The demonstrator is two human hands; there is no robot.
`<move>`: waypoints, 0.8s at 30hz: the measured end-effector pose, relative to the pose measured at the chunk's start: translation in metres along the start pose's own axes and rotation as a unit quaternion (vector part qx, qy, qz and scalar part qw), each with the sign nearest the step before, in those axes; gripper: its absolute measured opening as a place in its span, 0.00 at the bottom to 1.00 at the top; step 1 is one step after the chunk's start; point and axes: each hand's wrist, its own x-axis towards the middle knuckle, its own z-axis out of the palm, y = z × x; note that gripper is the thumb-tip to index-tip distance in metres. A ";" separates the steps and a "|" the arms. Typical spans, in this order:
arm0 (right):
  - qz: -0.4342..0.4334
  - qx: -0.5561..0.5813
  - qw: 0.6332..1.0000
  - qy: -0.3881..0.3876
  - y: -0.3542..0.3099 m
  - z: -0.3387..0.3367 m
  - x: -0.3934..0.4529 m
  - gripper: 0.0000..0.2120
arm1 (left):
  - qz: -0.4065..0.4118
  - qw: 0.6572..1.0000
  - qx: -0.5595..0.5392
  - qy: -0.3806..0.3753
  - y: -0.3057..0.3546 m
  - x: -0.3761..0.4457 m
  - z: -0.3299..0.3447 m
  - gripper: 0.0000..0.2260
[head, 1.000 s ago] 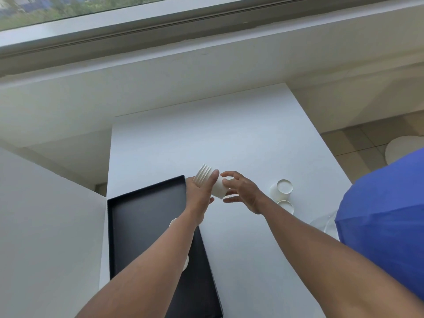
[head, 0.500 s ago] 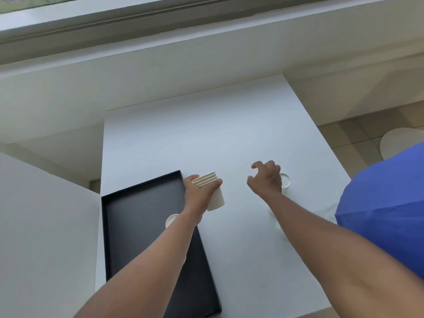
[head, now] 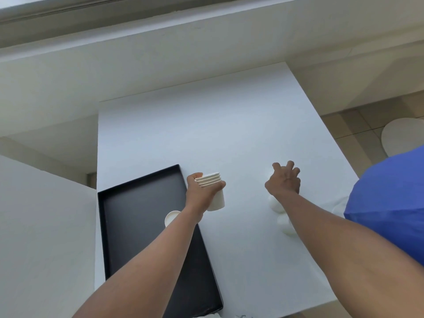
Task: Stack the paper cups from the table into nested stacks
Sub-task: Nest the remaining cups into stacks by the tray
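Observation:
My left hand (head: 202, 191) grips a nested stack of white paper cups (head: 214, 191), held upright just right of the black tray (head: 137, 203). My right hand (head: 284, 180) hovers with fingers spread over loose white cups on the table's right side; it holds nothing. Two of those loose cups (head: 275, 205) (head: 285, 226) show partly beside my right forearm, the rest being hidden under the hand. Another white cup (head: 172, 218) stands in the tray, partly behind my left forearm.
The white table (head: 206, 134) stretches away toward a window sill. The black tray takes up the near left part. A blue garment (head: 390, 203) fills the right edge. Tiled floor and a white round object (head: 403, 136) lie beyond the right table edge.
My right hand left the stack and moved right over the loose cups, fingers spreading. My left hand turned the stack upright and lowered it beside the tray.

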 end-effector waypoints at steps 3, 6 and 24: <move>-0.009 0.004 1.000 -0.003 0.001 0.004 0.000 0.21 | 0.002 1.000 0.009 0.000 -0.002 0.002 -0.002 0.35; -0.025 -0.018 0.999 -0.014 0.000 0.006 -0.001 0.22 | 0.004 1.000 0.023 -0.007 -0.003 0.002 -0.002 0.35; -0.083 0.542 0.761 -0.347 -0.039 -0.027 -0.014 0.22 | 0.070 0.981 0.172 -0.054 0.000 -0.006 -0.013 0.36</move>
